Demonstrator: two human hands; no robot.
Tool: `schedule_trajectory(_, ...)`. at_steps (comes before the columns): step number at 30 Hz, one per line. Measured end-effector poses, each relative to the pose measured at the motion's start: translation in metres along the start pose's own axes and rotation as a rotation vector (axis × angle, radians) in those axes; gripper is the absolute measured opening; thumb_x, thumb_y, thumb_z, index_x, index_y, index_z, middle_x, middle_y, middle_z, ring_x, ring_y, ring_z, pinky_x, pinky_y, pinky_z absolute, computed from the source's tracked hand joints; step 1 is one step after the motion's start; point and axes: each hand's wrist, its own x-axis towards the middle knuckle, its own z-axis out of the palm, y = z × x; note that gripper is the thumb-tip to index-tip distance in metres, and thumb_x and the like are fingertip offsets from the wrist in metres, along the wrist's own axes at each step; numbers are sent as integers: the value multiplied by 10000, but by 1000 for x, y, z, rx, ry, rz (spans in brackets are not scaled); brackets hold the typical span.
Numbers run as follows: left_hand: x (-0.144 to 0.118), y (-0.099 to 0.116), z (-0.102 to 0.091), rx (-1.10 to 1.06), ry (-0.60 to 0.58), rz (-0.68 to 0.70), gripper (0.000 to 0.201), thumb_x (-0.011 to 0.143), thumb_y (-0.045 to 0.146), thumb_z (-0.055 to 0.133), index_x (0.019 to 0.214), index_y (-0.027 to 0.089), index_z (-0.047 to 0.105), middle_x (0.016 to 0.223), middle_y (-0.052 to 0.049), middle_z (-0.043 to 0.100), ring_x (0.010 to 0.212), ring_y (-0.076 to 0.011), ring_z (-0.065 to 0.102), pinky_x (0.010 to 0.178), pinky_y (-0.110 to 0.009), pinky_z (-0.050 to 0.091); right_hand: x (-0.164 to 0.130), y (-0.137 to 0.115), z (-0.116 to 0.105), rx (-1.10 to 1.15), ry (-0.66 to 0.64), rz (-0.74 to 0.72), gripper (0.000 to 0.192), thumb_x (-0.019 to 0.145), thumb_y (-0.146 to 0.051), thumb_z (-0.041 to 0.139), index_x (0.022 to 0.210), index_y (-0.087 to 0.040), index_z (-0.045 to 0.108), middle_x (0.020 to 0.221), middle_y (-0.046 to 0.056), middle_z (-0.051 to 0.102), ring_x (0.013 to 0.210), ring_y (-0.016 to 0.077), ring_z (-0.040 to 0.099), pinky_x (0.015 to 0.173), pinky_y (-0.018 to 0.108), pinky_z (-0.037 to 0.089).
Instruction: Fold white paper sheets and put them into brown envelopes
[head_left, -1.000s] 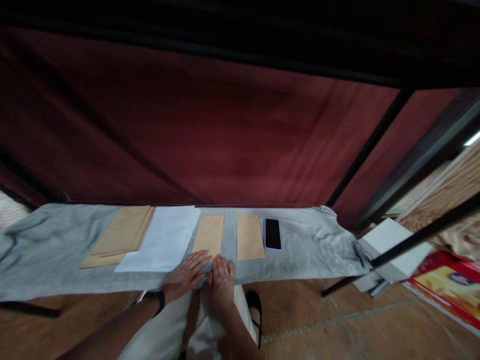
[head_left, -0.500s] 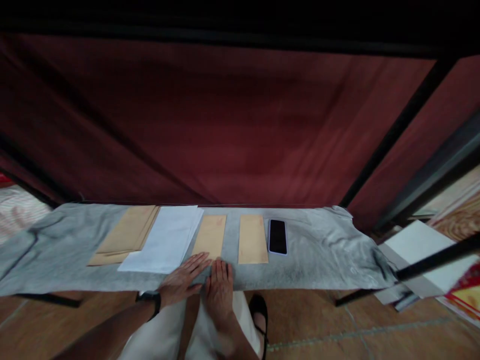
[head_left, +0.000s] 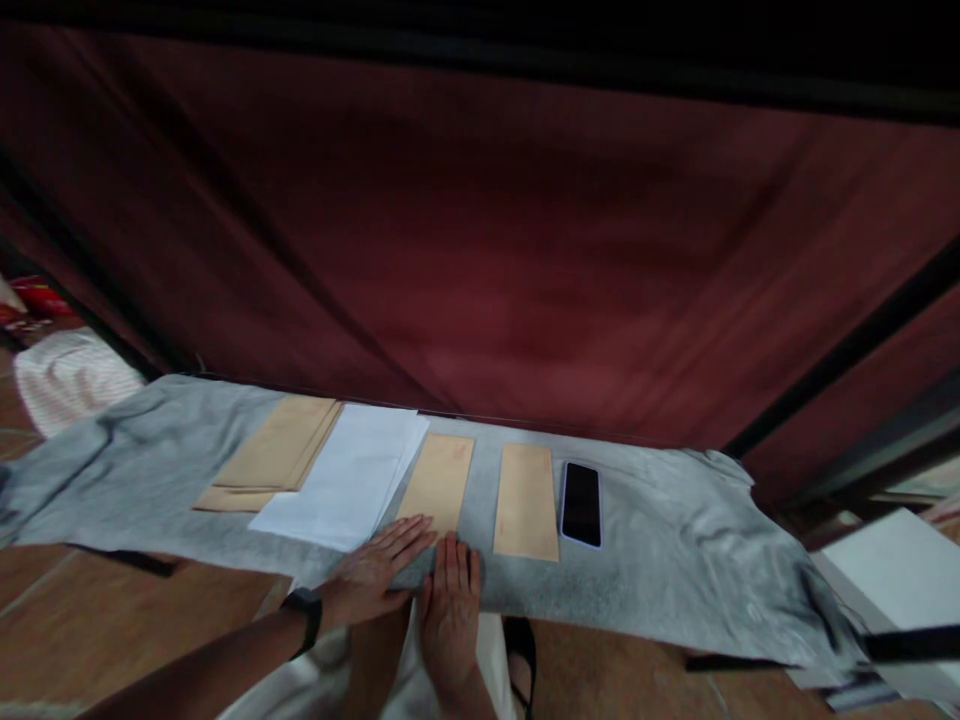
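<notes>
My left hand (head_left: 379, 570) lies flat, fingers spread, on the front edge of a grey cloth (head_left: 675, 560), its fingertips touching the near end of a brown envelope (head_left: 439, 480). My right hand (head_left: 450, 600) rests flat beside it on the cloth, just below that envelope. Neither hand holds anything. A black band is on my left wrist. To the right lie a second brown envelope (head_left: 526, 500) and a black phone (head_left: 582, 503). White paper sheets (head_left: 349, 475) and a stack of brown envelopes (head_left: 274, 462) lie to the left.
A dark red curtain (head_left: 487, 250) hangs behind the cloth-covered surface. Black frame bars (head_left: 840, 350) run at the right. A white sheet (head_left: 907, 570) lies at the far right on the tiled floor (head_left: 112, 620). A striped cloth (head_left: 67, 375) sits at the far left.
The view has swung to the left and tilted, so everything shifted right in the picture. Both hands stay flat at the cloth's front edge.
</notes>
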Motion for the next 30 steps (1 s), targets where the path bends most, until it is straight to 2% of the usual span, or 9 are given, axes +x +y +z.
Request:
schedule_trajectory(10,0,0,4,-60,6,-7,920,791,218,620,1618,273,220,1693,-67,239,1545,-288,252,1236,-493,297,0,1,-3,-37,-82,2,522,1029,-199,421,1548,-143,411,1474,165,572,1433,247,458,1203,508,317)
schedule_trajectory(19,0,-3,8,-67,12,-8,951,788,234,617,1627,278,172,1699,-68,209,1545,-287,256,1233,-492,298,6,2,-1,-56,-63,-3,452,1023,-209,396,1438,-143,561,1410,152,631,1348,259,547,1166,508,343)
schedule_trajectory(27,-4,-8,14,-83,28,-3,919,900,435,609,1638,232,101,1686,-105,237,1541,-285,267,1233,-472,309,9,2,-10,-36,-75,-19,454,1032,-239,405,1460,-161,534,1427,132,621,1355,259,548,1169,509,352)
schedule_trajectory(30,-4,-6,18,-77,46,-27,886,904,401,591,1636,242,118,1686,-88,245,1536,-277,280,1238,-466,301,13,-7,-9,-45,-136,-8,493,1035,-249,410,1519,-167,460,1484,120,571,1404,264,501,1200,532,323)
